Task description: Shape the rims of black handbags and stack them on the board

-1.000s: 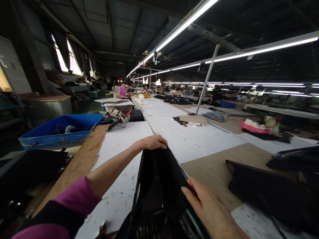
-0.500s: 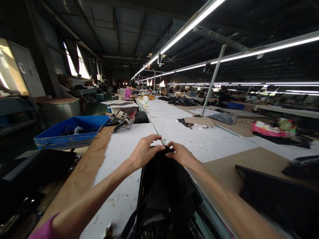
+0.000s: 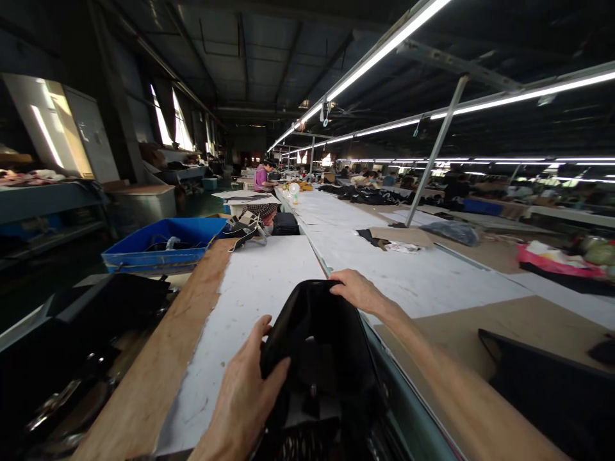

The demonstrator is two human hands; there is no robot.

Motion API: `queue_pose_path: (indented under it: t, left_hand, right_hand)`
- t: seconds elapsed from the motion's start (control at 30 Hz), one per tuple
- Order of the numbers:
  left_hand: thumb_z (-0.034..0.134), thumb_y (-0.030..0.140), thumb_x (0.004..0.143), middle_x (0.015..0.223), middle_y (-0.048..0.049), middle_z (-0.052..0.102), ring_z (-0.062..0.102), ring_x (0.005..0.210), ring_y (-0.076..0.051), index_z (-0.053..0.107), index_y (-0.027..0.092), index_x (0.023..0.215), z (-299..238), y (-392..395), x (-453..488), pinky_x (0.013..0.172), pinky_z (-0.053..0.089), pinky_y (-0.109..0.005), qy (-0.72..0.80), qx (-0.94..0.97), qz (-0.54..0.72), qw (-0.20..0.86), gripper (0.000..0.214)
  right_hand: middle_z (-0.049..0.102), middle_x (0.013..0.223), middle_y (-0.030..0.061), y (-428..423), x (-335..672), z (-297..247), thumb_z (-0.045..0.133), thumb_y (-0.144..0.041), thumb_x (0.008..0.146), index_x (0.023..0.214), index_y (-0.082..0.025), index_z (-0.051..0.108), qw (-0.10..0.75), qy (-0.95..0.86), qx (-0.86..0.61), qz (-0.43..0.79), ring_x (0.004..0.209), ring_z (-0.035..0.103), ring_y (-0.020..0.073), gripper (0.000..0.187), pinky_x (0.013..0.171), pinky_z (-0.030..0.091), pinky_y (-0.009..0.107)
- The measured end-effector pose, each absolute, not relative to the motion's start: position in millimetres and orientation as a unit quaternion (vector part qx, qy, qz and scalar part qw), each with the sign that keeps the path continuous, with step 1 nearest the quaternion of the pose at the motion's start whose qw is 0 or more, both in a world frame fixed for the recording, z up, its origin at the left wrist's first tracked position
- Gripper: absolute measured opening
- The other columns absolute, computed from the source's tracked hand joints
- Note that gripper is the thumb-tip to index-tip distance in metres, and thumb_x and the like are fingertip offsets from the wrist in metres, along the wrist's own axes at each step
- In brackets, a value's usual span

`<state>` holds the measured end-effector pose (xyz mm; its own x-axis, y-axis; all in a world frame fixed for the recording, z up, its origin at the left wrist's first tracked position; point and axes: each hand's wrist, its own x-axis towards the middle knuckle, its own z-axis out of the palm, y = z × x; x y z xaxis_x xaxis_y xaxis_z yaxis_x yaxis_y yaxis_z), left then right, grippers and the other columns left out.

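Observation:
A black bag point(image 3: 331, 346) stands in front of me with its mouth facing me; its dark inside shows a few pale and shiny patches I cannot make out. My left hand point(image 3: 243, 381) is around the bag's left side, thumb over the inner face and fingers on the outer side. At the far top edge, my right hand point(image 3: 358, 293) pinches the black rim, its fingertips partly hidden behind the material. Beneath the bag lies a table covered in white paper point(image 3: 262, 272).
To the left are a blue bin point(image 3: 158, 256) and dark bag pieces with metal parts point(image 3: 62, 397). Black panels point(image 3: 548, 384) lie on brown board at right. A slanted metal post point(image 3: 435, 153) rises from the table. A person in purple point(image 3: 262, 177) works farther back.
My left hand has moved from the far top edge down to the bag's left side, toward me. My right hand stays at the top edge. The bag's mouth is spread wider, and the view has turned slightly left.

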<state>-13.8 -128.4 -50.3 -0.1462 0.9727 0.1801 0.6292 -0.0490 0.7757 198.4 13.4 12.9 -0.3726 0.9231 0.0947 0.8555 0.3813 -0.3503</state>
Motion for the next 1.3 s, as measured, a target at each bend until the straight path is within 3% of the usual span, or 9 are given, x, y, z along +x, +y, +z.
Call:
queue_pose_path:
  t: [0.13, 0.3, 0.47, 0.67, 0.93, 1.3]
  left_hand:
    - [0.047, 0.021, 0.068, 0.090, -0.0022, 0.063, 0.057, 0.076, -0.017, 0.050, 0.018, 0.105, -38, -94, -45, 0.069, 0.045, -0.027, 0.595, 0.650, 0.356, 0.310, 0.038]
    - [0.048, 0.018, 0.066, 0.073, 0.0008, 0.061, 0.054, 0.071, -0.015, 0.059, 0.015, 0.088, -38, -58, -55, 0.065, 0.043, -0.024, 0.487, 0.706, 0.333, 0.392, 0.025]
    - [0.050, 0.018, 0.068, 0.079, 0.0007, 0.062, 0.054, 0.076, -0.014, 0.059, 0.015, 0.092, -43, -60, -55, 0.071, 0.043, -0.025, 0.423, 0.684, 0.369, 0.467, 0.025]
    - [0.053, 0.018, 0.068, 0.076, 0.0008, 0.061, 0.053, 0.074, -0.014, 0.059, 0.014, 0.088, -49, -63, -58, 0.073, 0.042, -0.025, 0.403, 0.653, 0.390, 0.509, 0.022]
    - [0.049, 0.035, 0.078, 0.079, -0.0016, 0.062, 0.054, 0.080, -0.016, 0.062, 0.013, 0.089, -50, -63, -55, 0.076, 0.040, -0.025, 0.403, 0.661, 0.425, 0.469, 0.027]
    - [0.055, 0.033, 0.073, 0.078, -0.0010, 0.063, 0.054, 0.074, -0.014, 0.063, 0.014, 0.090, -51, -51, -55, 0.071, 0.043, -0.024, 0.418, 0.642, 0.429, 0.479, 0.027]
  right_hand:
    - [0.052, 0.055, -0.0027, 0, 236, 18, 0.048, -0.020, 0.063, 0.064, -0.018, 0.060, 0.125, -0.794, -0.574, 0.155, 0.057, 0.046, 0.0115, 0.013, 0.052, 0.027, 0.022]
    - [0.052, 0.053, -0.0035, -19, 271, 8, 0.046, -0.024, 0.065, 0.068, -0.018, 0.060, 0.141, -0.748, -0.605, 0.234, 0.051, 0.043, 0.0109, 0.016, 0.049, 0.028, 0.022]
    - [0.058, 0.061, -0.0018, -32, 275, -5, 0.047, -0.026, 0.066, 0.069, -0.020, 0.060, 0.166, -0.747, -0.612, 0.200, 0.059, 0.050, 0.0140, 0.015, 0.056, 0.034, 0.023]
    - [0.061, 0.065, -0.0011, -32, 282, -10, 0.045, -0.030, 0.069, 0.075, -0.020, 0.061, 0.160, -0.745, -0.599, 0.245, 0.065, 0.053, 0.0167, 0.020, 0.061, 0.037, 0.025]
    - [0.063, 0.065, -0.0007, -35, 281, -9, 0.050, -0.036, 0.067, 0.075, -0.020, 0.063, 0.192, -0.747, -0.583, 0.255, 0.069, 0.056, 0.0203, 0.023, 0.063, 0.040, 0.027]
    - [0.062, 0.071, -0.0006, -34, 290, -10, 0.049, -0.038, 0.071, 0.082, -0.019, 0.062, 0.165, -0.738, -0.580, 0.304, 0.070, 0.054, 0.0184, 0.025, 0.064, 0.038, 0.025]
